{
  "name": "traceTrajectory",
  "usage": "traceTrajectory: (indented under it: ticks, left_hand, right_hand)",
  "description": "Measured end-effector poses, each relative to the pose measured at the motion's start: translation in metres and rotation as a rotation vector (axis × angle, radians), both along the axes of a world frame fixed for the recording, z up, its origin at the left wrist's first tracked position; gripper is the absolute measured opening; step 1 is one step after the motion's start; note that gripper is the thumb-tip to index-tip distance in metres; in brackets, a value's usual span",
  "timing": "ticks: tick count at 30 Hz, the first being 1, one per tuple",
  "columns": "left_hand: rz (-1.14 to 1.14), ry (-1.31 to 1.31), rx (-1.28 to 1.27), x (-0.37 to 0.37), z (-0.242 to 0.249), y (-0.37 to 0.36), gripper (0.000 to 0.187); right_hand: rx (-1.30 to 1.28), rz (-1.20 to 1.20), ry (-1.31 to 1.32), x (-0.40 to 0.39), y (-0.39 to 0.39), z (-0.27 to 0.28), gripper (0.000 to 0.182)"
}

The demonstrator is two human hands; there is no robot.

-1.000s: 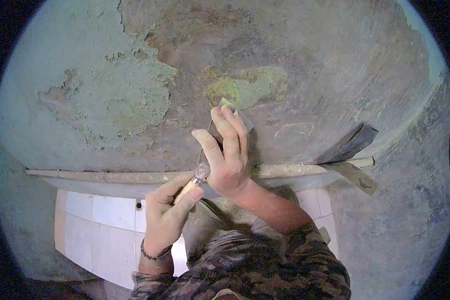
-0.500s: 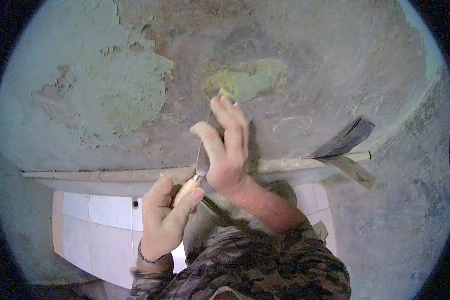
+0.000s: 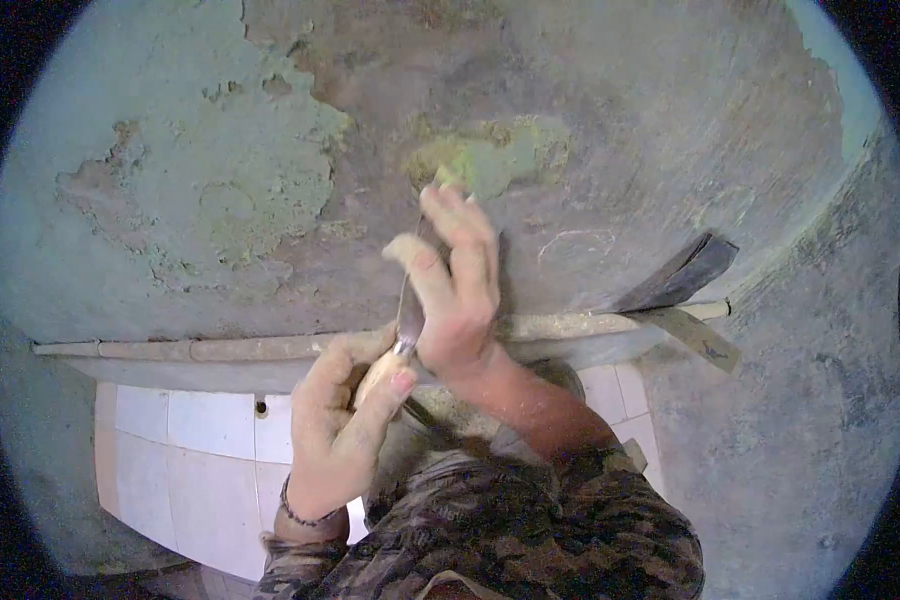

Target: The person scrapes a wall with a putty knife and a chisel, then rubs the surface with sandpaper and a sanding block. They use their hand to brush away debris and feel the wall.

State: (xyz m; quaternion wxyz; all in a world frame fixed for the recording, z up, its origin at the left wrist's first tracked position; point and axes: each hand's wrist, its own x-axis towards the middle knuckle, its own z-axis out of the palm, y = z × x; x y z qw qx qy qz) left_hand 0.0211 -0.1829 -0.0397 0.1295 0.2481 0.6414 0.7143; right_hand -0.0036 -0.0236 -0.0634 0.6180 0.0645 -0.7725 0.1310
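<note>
My left hand [image 3: 335, 430] is closed around the pale wooden handle of a putty knife [image 3: 408, 325], with the thumb along the handle. The metal blade slants up against the wall. Over the blade lies my right hand [image 3: 460, 270], its fingers stretched toward the wall and the thumb spread to the left. Those fingers hide much of the blade. Just above the fingertips is a patch of yellow-green paint [image 3: 500, 155] on the bare, scraped wall [image 3: 590, 90].
Peeling green paint [image 3: 200, 190] covers the wall on the left. A pipe [image 3: 240, 348] runs along it at mid-height. Dark folded strips, perhaps sandpaper [image 3: 685, 275], rest on the pipe at right. White tiles [image 3: 205, 425] show below.
Both hands keep their hold and place on the putty knife, with only a slight shift. The view has moved a little, so the wall and pipe sit slightly further left.
</note>
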Motion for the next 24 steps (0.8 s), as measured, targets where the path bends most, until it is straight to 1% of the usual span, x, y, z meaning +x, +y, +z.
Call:
traceTrajectory:
  ticks: [1, 3, 4, 6, 7, 10, 11, 12, 14, 16, 18, 20, 22, 24]
  left_hand:
    - [0.001, 0.014, 0.008, -0.005, -0.003, 0.003, 0.028]
    - [-0.016, 0.075, -0.018, -0.012, -0.012, 0.005, 0.028]
    - [-0.015, 0.062, -0.021, -0.009, -0.01, 0.007, 0.028]
    - [-0.024, 0.026, 0.056, -0.005, 0.004, 0.013, 0.028]
    - [-0.085, -0.036, -0.012, -0.002, 0.007, 0.001, 0.024]
    - [-0.036, -0.059, 0.062, -0.002, -0.006, 0.006, 0.026]
    - [-0.041, -0.012, 0.037, -0.006, -0.007, 0.009, 0.026]
    - [-0.041, -0.025, 0.031, -0.006, -0.003, 0.009, 0.026]
    - [-0.072, -0.093, 0.038, -0.002, 0.009, 0.007, 0.024]
    - [-0.074, -0.067, 0.033, -0.002, 0.005, 0.001, 0.024]
    - [-0.055, -0.094, 0.031, -0.002, 0.001, 0.002, 0.025]
    - [-0.078, -0.11, 0.032, -0.003, 0.003, 0.002, 0.025]
    - [-0.048, -0.082, 0.043, 0.0, 0.008, 0.004, 0.024]
    - [-0.073, -0.073, 0.039, -0.003, 0.001, 0.001, 0.024]
  right_hand:
    - [0.017, 0.024, 0.007, -0.004, 0.001, -0.006, 0.02]
    - [0.018, 0.007, 0.032, -0.003, 0.005, 0.008, 0.018]
    - [0.013, -0.01, 0.041, -0.002, 0.006, 0.013, 0.016]
    - [0.002, -0.009, 0.066, 0.001, 0.005, 0.013, 0.015]
    - [0.008, 0.005, 0.032, 0.002, 0.003, 0.008, 0.016]
    - [0.015, 0.042, 0.02, -0.005, 0.004, 0.003, 0.016]
    - [0.036, 0.0, 0.067, -0.006, 0.008, 0.009, 0.017]
    - [0.054, -0.042, 0.109, -0.006, 0.01, 0.014, 0.018]
    - [0.041, -0.038, 0.096, -0.002, 0.006, 0.013, 0.018]
    - [0.059, -0.001, 0.035, -0.005, 0.002, 0.003, 0.021]
    - [0.069, 0.01, 0.046, -0.008, 0.003, 0.01, 0.021]
    - [0.041, -0.022, 0.096, -0.007, 0.005, 0.019, 0.016]
    - [0.045, -0.042, 0.081, -0.003, 0.002, 0.016, 0.015]
    - [0.032, 0.057, 0.005, -0.004, -0.002, 0.001, 0.017]
